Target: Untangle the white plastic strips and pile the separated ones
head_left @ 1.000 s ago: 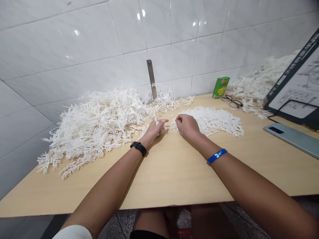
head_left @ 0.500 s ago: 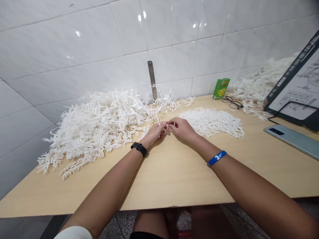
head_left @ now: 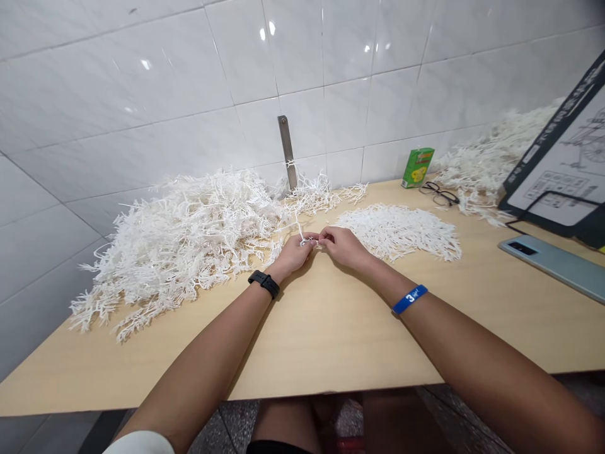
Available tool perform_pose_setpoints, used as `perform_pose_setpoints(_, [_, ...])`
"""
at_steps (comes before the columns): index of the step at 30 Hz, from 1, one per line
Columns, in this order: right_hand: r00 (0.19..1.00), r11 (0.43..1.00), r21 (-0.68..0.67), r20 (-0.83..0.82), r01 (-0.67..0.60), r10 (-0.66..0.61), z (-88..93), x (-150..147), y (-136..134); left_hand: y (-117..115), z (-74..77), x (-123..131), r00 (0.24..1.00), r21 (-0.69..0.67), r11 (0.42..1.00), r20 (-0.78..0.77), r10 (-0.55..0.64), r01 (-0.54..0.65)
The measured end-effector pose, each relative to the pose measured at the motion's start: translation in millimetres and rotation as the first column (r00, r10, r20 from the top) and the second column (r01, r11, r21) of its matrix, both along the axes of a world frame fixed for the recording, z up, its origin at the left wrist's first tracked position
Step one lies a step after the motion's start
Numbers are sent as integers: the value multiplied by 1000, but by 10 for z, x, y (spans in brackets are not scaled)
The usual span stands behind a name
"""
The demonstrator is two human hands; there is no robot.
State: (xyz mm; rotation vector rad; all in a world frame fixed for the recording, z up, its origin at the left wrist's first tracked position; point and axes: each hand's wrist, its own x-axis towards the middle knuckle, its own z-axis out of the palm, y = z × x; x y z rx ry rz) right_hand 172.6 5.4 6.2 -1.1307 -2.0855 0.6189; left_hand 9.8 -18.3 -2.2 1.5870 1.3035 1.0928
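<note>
Between my hands is a thin white branched plastic piece (head_left: pixel 299 227), with one stem rising above the fingers. My left hand (head_left: pixel 293 253), below a black wristband, is closed on it. My right hand (head_left: pixel 341 244) pinches the piece's small end, the fingertips almost meeting those of the left. Left of the hands spreads a large tangled heap of white branched pieces (head_left: pixel 198 233). A flatter pile of small white pieces (head_left: pixel 401 230) lies just beyond the right hand. What exactly sits between the fingertips is too small to make out.
A metal strip (head_left: pixel 286 151) stands against the tiled wall behind a smaller white clump. To the right are a green box (head_left: pixel 418 168), eyeglasses (head_left: pixel 439 194), another white heap (head_left: pixel 496 157), a dark printed case (head_left: pixel 562 170) and a phone (head_left: pixel 558 265). The wooden table's front edge (head_left: pixel 331 389) is near me.
My left fingers have shifted a little, so more of the white branched piece shows over the hand. My right fingertips have closed in tighter. The piles look the same.
</note>
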Motion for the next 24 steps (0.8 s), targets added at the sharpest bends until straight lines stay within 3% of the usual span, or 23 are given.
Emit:
perform_pose_setpoints(6, [996, 998, 23, 70, 55, -56, 17, 9, -22, -2, 25, 0, 1000, -43, 999, -3, -18, 17])
perform_pose_setpoints(12, [997, 996, 78, 65, 44, -49, -4, 3, -32, -57, 116, 28, 993, -134, 991, 118, -15, 31])
perform_pose_setpoints(24, [999, 992, 122, 32, 22, -26, -35, -8, -24, -31, 103, 46, 998, -148, 989, 49, 34, -26])
